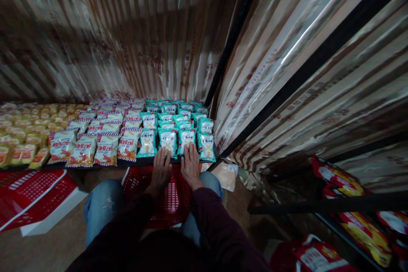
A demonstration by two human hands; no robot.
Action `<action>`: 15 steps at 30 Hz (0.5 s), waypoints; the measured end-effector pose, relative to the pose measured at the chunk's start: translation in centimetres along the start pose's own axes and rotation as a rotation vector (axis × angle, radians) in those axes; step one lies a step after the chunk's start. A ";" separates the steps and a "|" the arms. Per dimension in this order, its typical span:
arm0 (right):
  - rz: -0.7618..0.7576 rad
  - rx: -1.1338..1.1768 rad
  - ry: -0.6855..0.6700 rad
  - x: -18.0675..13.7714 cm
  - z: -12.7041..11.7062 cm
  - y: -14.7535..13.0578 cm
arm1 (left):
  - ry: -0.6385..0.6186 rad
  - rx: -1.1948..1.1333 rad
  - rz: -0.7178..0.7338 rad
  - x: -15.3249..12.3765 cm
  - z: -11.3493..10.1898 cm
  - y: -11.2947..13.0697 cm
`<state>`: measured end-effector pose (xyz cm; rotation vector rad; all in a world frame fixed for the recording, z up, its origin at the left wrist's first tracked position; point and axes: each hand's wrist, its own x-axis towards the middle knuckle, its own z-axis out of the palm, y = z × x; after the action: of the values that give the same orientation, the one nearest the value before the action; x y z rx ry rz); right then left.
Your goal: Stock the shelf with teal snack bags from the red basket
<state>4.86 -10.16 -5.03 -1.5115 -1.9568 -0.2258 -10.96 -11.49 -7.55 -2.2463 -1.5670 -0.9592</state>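
Both of my hands reach to the front row of teal-and-white snack bags on the shelf. My left hand (162, 170) lies with its fingers stretched over the lower part of one teal snack bag (168, 138). Flat against the bottom of the neighbouring teal snack bag (186, 137) rest the fingers of my right hand (191, 165). Neither hand is closed round a bag. At the row's right end stands another teal bag (206, 146), and one more (147, 142) is left of my left hand. Behind them, several similar bags sit in rows.
Red, white and blue snack bags (106, 148) and small yellow packs (24, 153) fill the shelf leftward. A red basket (170, 208) sits between my knees; another red basket (32, 195) is at left. Dark metal posts (234, 42) and striped curtains (143, 29) enclose the shelf. Red-yellow bags (363, 233) lie right.
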 end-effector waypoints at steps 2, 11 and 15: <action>-0.001 0.002 -0.003 0.0 -0.1 -0.1 | 0.003 0.003 0.009 -0.1 0.0 0.0; -0.001 0.004 -0.006 -0.3 -0.1 -0.4 | -0.017 0.029 0.000 -0.1 -0.6 0.4; 0.002 0.011 -0.021 -0.3 0.0 -0.1 | -0.048 0.041 -0.015 0.2 -0.8 0.5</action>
<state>4.76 -10.43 -5.16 -1.5143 -1.9704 -0.1988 -10.74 -11.97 -6.77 -2.2493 -1.6110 -0.8750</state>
